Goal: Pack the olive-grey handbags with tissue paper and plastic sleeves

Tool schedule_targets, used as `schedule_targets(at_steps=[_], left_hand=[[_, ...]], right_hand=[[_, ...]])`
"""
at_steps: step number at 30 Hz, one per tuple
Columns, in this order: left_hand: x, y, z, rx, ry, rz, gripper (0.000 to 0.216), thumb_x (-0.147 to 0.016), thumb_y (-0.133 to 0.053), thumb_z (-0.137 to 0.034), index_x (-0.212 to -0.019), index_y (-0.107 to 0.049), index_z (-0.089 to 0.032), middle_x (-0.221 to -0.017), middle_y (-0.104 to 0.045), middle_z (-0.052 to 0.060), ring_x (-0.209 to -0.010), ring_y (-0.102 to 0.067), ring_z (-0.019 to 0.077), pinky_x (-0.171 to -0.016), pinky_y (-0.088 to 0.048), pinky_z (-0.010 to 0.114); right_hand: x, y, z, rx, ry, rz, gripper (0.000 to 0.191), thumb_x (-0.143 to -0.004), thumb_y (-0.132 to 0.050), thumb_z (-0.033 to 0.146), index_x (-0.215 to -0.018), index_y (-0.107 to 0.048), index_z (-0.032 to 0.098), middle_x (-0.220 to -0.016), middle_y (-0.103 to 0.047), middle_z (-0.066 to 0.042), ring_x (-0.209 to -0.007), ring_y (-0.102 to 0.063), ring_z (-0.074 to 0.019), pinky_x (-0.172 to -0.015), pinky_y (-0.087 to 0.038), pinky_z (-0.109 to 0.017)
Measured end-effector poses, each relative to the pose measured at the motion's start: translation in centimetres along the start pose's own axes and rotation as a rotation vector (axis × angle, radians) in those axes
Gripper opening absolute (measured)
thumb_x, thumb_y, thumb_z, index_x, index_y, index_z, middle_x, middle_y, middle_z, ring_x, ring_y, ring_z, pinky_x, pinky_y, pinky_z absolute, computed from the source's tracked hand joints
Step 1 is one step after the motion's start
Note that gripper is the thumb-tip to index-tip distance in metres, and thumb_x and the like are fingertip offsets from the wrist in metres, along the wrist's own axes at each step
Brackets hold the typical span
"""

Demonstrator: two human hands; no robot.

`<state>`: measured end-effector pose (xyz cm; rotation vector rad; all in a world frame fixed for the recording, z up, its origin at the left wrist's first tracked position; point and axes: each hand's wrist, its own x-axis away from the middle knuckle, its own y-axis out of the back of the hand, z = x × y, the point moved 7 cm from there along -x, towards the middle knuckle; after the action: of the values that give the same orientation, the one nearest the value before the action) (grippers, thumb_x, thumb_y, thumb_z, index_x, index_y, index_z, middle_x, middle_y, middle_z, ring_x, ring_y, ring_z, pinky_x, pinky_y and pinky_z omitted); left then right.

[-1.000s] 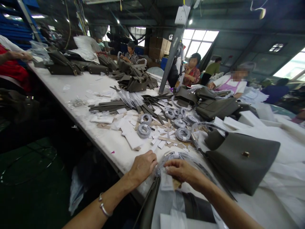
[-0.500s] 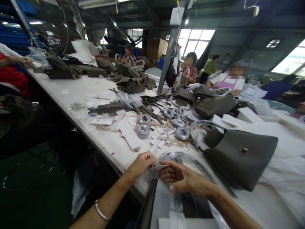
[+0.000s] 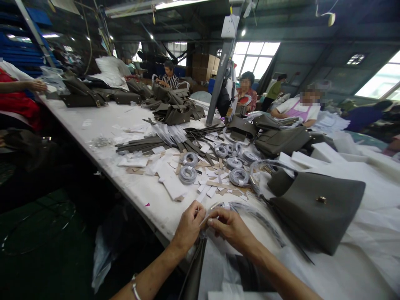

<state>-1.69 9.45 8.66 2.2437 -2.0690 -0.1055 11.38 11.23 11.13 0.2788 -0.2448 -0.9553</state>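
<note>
Right hand [image 3: 229, 228] went from open-palmed to pinching beside left hand [image 3: 189, 226]. Both pinch what looks like clear wrap [image 3: 203, 234], blurry; wrapped handle [image 3: 261, 213] arcs right of grip, coils [image 3: 183, 177] beyond, grey bag [image 3: 321, 212] farther right.

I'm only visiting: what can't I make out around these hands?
All in the head view:
- What, if anything, the left hand and right hand pinch: hidden by their fingers.
- The near bag's full shape: covered by the right forearm, cut off by the bottom edge.
- The whole bracelet: cut off by the bottom edge.
</note>
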Motion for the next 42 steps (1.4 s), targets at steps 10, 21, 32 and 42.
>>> schedule_targets(at_steps=[10,21,32,42], left_hand=[[-1.1,0.9,0.4,0.036,0.070,0.085,0.032,-0.074,-0.060,-0.049,-0.067,-0.057,-0.018,-0.060,-0.045,-0.004,-0.054,-0.041,0.0110,-0.054,-0.035,0.024],[2.4,1.5,0.0,-0.076,0.105,0.086,0.051,-0.082,-0.054,-0.040,-0.130,-0.055,-0.023,-0.125,-0.059,0.013,-0.062,-0.064,0.0155,-0.041,-0.047,0.024],[0.4,3.7,-1.9,-0.157,-0.060,0.087,0.025,-0.077,-0.061,-0.038,-0.063,-0.051,-0.020,-0.073,-0.053,-0.001,-0.074,-0.050,0.0162,-0.069,-0.040,0.027],[1.3,2.0,-0.4,0.114,0.126,0.265,0.051,-0.075,-0.064,-0.067,-0.070,-0.046,-0.020,-0.072,-0.056,-0.001,-0.069,-0.057,0.0155,-0.065,-0.049,0.027]], right_hand=[[-1.5,-1.7,-1.9,-0.128,-0.273,0.015,0.024,-0.070,-0.069,0.039,-0.061,-0.058,0.020,-0.046,-0.056,0.004,-0.037,-0.050,-0.0112,-0.036,-0.039,-0.022],[-1.4,-1.8,-2.9,-0.311,-0.311,-0.060,0.046,-0.059,-0.071,0.060,-0.073,-0.050,0.022,-0.056,-0.063,0.004,-0.049,-0.062,-0.0151,-0.051,-0.052,-0.029],[1.6,2.4,1.0,0.194,0.011,-0.164,0.033,-0.080,-0.057,0.022,-0.112,-0.067,0.020,-0.104,-0.070,-0.006,-0.070,-0.063,-0.0155,-0.065,-0.049,-0.029],[-0.1,-0.2,3.1,0.254,0.078,-0.105,0.033,-0.080,-0.070,0.029,-0.113,-0.071,0.024,-0.094,-0.072,-0.002,-0.074,-0.061,-0.0161,-0.069,-0.045,-0.027]])
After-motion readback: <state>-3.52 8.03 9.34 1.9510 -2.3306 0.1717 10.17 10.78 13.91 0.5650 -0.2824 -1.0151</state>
